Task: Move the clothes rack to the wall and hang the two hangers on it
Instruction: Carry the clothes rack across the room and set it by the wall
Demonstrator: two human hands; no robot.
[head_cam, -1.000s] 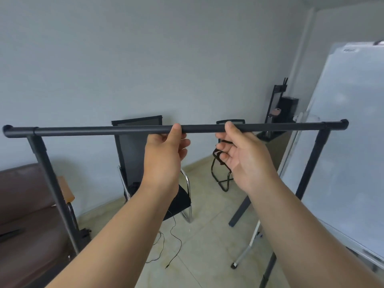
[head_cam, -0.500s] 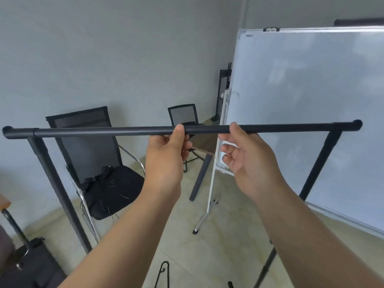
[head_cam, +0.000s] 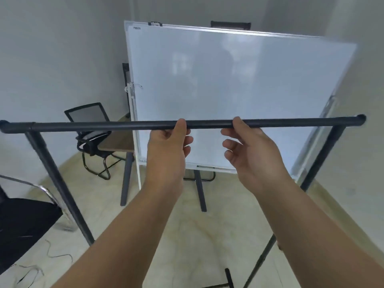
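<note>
The black clothes rack spans the view, its top bar level at chest height, with slanted legs at left and right. My left hand grips the bar near its middle from below, thumb over the top. My right hand holds the bar a little to the right, thumb on the bar and fingers loosely curled under it. No hangers show on the bar. A black piece, perhaps a hanger, lies on the floor at the bottom edge.
A large whiteboard on a stand is right behind the rack. A black mesh chair and a table stand left of it, another black chair at lower left. Cables lie on the tiled floor.
The view and the rack have swung to the right: the whiteboard now fills the middle, and the chairs have slid to the left. Both hands stay on the bar.
</note>
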